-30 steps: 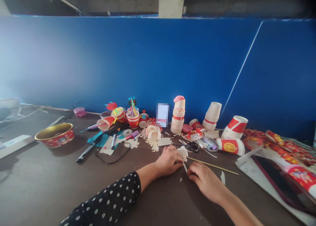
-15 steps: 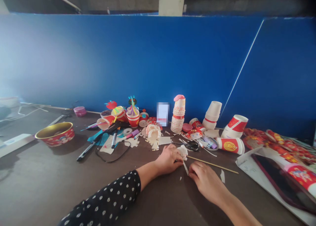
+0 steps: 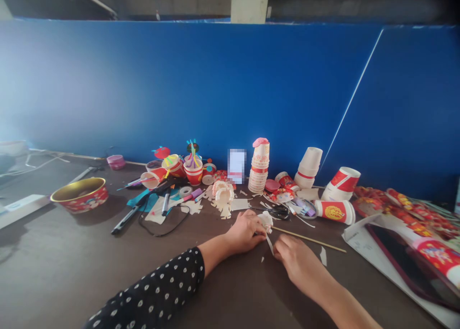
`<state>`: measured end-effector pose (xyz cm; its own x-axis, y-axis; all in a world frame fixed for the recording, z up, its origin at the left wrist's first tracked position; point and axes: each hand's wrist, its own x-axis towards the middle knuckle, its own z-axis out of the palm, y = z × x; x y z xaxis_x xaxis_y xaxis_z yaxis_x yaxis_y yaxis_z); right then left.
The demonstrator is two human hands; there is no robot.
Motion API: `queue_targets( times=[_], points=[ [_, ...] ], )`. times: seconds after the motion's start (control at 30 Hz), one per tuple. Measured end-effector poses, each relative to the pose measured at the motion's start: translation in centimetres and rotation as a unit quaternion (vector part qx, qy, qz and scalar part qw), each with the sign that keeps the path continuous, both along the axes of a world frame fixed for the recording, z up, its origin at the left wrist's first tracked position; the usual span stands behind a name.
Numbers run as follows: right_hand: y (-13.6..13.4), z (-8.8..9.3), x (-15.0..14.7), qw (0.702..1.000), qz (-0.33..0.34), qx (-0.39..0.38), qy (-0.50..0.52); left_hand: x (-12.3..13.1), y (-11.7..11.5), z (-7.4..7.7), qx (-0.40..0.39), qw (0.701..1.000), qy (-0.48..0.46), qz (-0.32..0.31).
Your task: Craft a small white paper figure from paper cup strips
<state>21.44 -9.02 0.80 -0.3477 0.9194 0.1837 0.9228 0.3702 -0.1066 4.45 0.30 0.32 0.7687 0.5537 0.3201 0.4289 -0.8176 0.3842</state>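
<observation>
One paper cutout [image 3: 266, 221] sits between left hand [image 3: 245, 233] and right hand [image 3: 298, 263].

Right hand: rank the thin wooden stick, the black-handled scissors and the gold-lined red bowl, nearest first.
From the right hand:
1. Thin wooden stick: just beyond the fingers, running off to the right.
2. Black-handled scissors: farther ahead, past the stick's near end.
3. Gold-lined red bowl: far off to the left.

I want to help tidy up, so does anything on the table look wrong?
A red-and-white paper cup lies on its side beside the black-handled scissors instead of standing up. A loose white paper strip sits near the right hand, with other scraps scattered across the dark table.
</observation>
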Motion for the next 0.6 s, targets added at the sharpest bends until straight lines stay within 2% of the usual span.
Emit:
queue_targets(
  times=[0.37, 0.6],
  points=[
    [-0.15, -0.25, -0.23, 0.984, 0.055, 0.104, -0.131, -0.02, 0.18, -0.27, 0.003, 1.000, -0.019, -0.003],
    [0.23, -0.98, 0.15, 0.974, 0.082, 0.181, -0.104, -0.04, 0.09, -0.02, -0.009, 1.000, -0.004, 0.000]
  ],
)
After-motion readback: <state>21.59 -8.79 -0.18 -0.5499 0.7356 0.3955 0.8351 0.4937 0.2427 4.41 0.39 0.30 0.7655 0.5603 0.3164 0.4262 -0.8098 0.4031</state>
